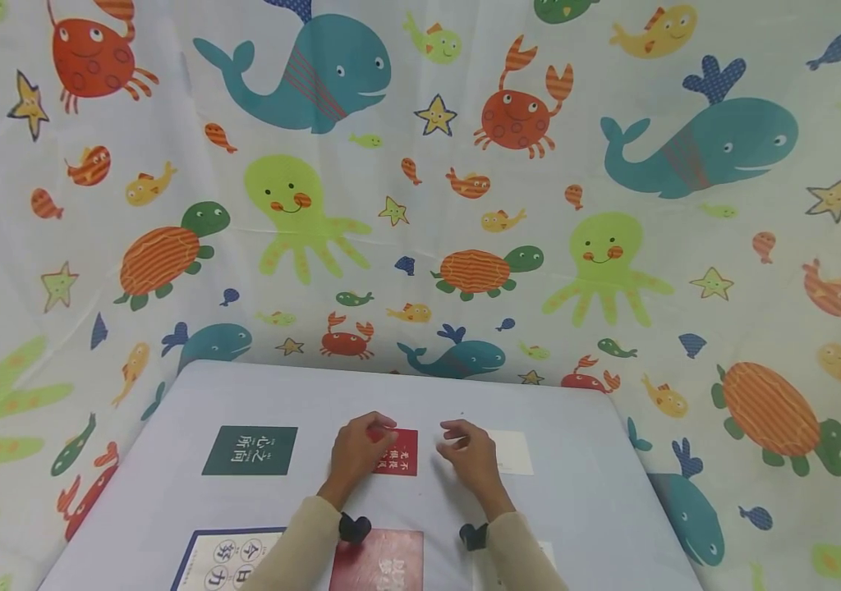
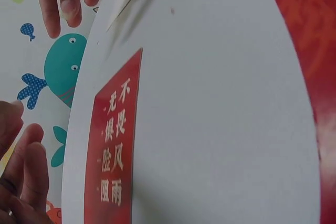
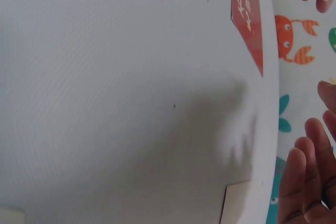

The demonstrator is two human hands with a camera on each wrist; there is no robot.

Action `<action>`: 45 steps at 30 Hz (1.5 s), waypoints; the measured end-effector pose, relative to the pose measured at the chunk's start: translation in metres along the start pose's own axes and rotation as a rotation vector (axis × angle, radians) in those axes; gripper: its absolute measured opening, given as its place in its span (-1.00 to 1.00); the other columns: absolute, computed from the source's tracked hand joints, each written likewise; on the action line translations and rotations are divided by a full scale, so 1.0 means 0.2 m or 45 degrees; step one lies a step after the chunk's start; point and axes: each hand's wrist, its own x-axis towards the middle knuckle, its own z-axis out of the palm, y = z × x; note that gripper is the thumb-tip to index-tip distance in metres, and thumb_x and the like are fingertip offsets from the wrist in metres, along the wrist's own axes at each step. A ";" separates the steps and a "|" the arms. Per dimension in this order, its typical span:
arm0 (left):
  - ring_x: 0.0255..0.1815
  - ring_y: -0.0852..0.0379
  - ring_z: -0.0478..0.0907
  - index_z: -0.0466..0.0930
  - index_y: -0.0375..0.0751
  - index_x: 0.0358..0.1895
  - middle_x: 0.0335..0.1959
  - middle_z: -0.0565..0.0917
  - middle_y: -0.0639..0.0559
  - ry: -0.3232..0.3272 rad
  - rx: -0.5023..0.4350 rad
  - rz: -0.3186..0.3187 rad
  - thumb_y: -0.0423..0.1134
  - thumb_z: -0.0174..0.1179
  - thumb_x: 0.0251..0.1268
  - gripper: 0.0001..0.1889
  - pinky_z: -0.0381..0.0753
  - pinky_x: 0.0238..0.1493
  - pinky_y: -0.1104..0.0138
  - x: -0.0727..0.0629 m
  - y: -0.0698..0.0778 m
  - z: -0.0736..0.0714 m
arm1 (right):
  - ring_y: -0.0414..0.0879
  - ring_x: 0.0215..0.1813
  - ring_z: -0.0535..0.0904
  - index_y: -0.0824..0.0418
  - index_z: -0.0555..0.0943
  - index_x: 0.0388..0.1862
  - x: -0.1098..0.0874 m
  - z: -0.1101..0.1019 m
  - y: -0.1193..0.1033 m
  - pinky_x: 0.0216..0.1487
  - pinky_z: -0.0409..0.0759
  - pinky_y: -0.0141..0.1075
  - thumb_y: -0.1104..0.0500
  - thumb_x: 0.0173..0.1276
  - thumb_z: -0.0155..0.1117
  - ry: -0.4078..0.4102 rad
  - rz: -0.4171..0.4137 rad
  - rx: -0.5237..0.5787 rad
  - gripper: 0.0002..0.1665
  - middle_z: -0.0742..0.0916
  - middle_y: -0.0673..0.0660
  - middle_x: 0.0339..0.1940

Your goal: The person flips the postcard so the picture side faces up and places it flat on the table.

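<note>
A small red card with white Chinese characters lies on the white table. My left hand hovers over its left side, fingers loosely bent, and covers part of it in the head view. The left wrist view shows the red card flat, with the left-hand fingers apart from it. My right hand is between the red card and a cream card, overlapping that card's left edge in the head view. Its fingers are relaxed and hold nothing; its shadow falls on the table.
On the left lies a dark green card. Nearer are a blue-bordered white card, a larger red card and a pale card partly behind the right sleeve. A sea-animal curtain hangs behind the table.
</note>
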 end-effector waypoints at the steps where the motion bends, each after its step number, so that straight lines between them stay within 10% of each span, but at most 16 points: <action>1: 0.03 0.01 0.75 0.79 0.07 -0.07 -0.14 0.86 0.11 -0.006 -0.007 0.004 -0.12 0.48 0.35 -0.85 0.72 0.15 0.00 0.00 0.01 0.00 | -0.12 -0.10 0.68 -0.03 0.76 0.15 0.00 -0.01 0.00 -0.12 0.72 -0.33 0.18 0.35 0.57 0.006 0.001 0.010 -0.60 0.82 0.01 -0.06; 34: -0.10 0.02 0.75 0.74 0.12 0.00 -0.18 0.84 0.15 -0.134 -0.105 0.006 -0.04 0.51 0.30 -0.75 0.73 -0.27 0.34 -0.02 0.20 0.25 | -0.01 0.10 0.70 -0.04 0.75 0.15 -0.04 -0.26 0.19 0.20 0.65 -0.03 0.15 0.33 0.57 0.168 0.098 -0.068 -0.59 0.84 0.03 0.02; 45: 0.02 0.04 0.75 0.74 0.21 -0.03 -0.20 0.81 0.24 -0.148 -0.098 0.000 -0.06 0.51 0.30 -0.78 0.73 0.04 0.09 0.00 0.22 0.35 | 0.08 0.22 0.65 0.00 0.74 0.19 -0.02 -0.34 0.27 0.27 0.59 0.06 0.15 0.33 0.56 0.201 0.175 -0.060 -0.56 0.81 0.09 0.14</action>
